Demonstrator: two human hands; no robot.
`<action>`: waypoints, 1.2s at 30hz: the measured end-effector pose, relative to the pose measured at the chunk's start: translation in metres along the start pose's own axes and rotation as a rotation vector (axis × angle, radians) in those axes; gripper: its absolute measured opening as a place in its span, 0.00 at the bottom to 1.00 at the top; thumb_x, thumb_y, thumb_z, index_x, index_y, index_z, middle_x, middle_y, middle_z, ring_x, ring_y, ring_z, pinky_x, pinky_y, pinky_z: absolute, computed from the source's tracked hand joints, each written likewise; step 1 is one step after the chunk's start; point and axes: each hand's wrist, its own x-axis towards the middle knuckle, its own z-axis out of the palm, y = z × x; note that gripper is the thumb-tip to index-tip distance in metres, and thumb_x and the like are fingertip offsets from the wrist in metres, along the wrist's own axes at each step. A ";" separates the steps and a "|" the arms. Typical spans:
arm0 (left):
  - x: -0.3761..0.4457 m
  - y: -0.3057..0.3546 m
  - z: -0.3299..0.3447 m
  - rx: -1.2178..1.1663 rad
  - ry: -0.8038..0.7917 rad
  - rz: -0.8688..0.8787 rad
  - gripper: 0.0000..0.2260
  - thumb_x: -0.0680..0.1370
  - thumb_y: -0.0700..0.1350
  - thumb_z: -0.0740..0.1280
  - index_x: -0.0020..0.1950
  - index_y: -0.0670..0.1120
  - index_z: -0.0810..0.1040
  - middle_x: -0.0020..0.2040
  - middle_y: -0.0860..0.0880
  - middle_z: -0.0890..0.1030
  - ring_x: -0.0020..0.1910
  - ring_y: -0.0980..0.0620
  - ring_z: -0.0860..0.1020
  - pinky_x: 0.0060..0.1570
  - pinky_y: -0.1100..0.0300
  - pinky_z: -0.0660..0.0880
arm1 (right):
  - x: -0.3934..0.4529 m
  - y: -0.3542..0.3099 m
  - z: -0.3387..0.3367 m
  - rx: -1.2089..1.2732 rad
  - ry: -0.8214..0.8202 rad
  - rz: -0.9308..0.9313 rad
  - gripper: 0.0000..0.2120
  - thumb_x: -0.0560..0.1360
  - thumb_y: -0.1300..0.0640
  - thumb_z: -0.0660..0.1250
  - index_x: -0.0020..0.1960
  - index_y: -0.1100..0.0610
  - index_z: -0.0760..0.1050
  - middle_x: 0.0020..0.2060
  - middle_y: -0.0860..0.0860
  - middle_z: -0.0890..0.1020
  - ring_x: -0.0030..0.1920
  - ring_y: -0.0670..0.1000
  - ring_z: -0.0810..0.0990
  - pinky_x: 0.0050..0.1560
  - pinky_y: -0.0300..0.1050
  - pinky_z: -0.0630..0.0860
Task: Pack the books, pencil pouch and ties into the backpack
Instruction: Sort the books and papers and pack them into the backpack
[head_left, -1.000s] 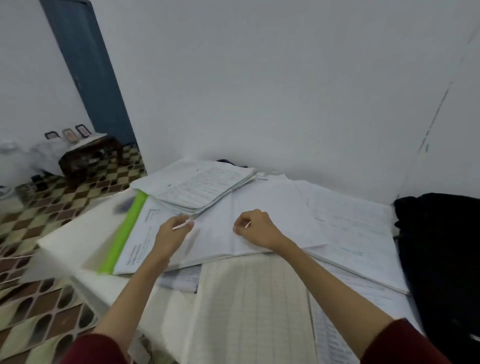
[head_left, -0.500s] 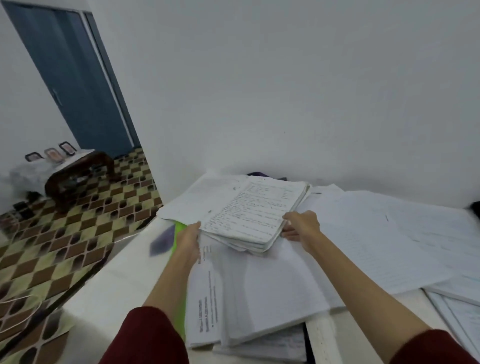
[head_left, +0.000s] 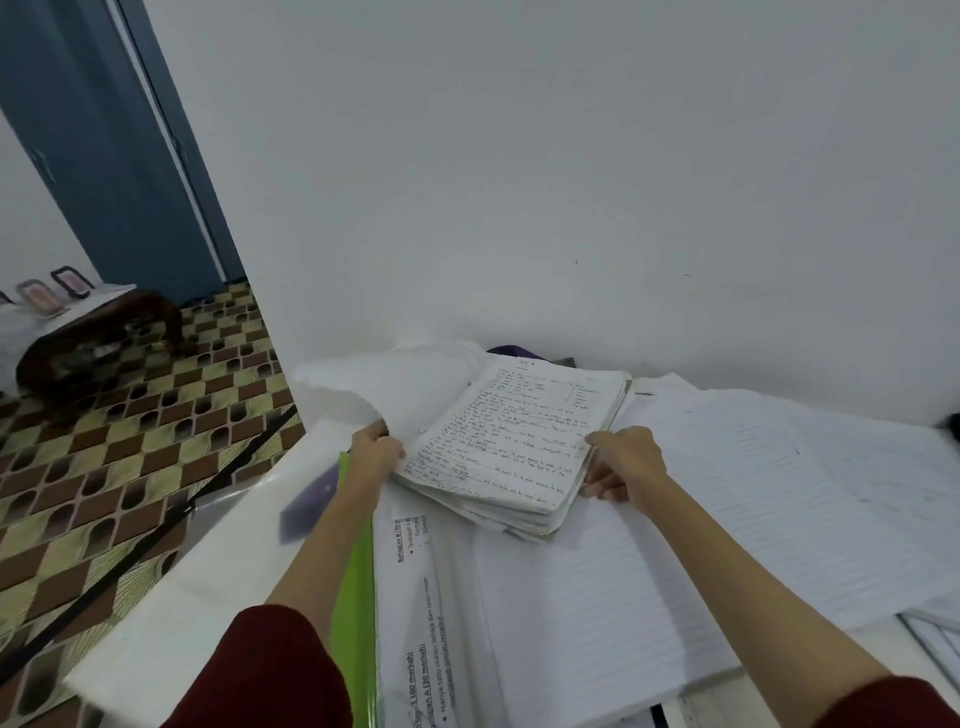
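My hands have gone from the flat pages to the notebook pile (head_left: 511, 441), left hand (head_left: 375, 453) and right hand (head_left: 626, 462) gripping its sides to lift it for packing.

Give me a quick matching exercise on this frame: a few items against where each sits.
Items:
1. handwritten notebook
2. green folder
3. lined open book
4. blue door

Places:
A. under the left forearm
B. far left, behind the tiled floor
C. gripped by the left hand and right hand
D. flat, nearest the camera

Pairs: 1-C, 2-A, 3-D, 4-B
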 end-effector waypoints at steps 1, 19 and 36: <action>-0.005 0.001 0.000 0.081 -0.061 0.071 0.17 0.72 0.25 0.56 0.36 0.45 0.74 0.28 0.53 0.73 0.33 0.52 0.68 0.29 0.65 0.66 | 0.001 0.000 0.000 0.012 0.006 0.001 0.10 0.76 0.56 0.64 0.43 0.64 0.72 0.30 0.60 0.81 0.22 0.55 0.79 0.23 0.39 0.69; 0.009 0.024 0.009 0.140 -0.720 -0.258 0.13 0.76 0.43 0.68 0.58 0.40 0.76 0.53 0.42 0.83 0.45 0.48 0.83 0.40 0.58 0.81 | -0.002 0.004 0.000 -0.073 0.080 -0.156 0.15 0.76 0.49 0.66 0.51 0.62 0.74 0.45 0.57 0.78 0.47 0.57 0.77 0.51 0.48 0.71; -0.073 0.140 0.072 -0.309 -0.745 0.346 0.21 0.74 0.34 0.68 0.62 0.53 0.70 0.54 0.47 0.82 0.51 0.46 0.82 0.49 0.48 0.80 | -0.057 -0.049 -0.126 0.541 0.101 -0.505 0.25 0.64 0.43 0.75 0.56 0.56 0.79 0.50 0.55 0.84 0.51 0.56 0.83 0.52 0.52 0.79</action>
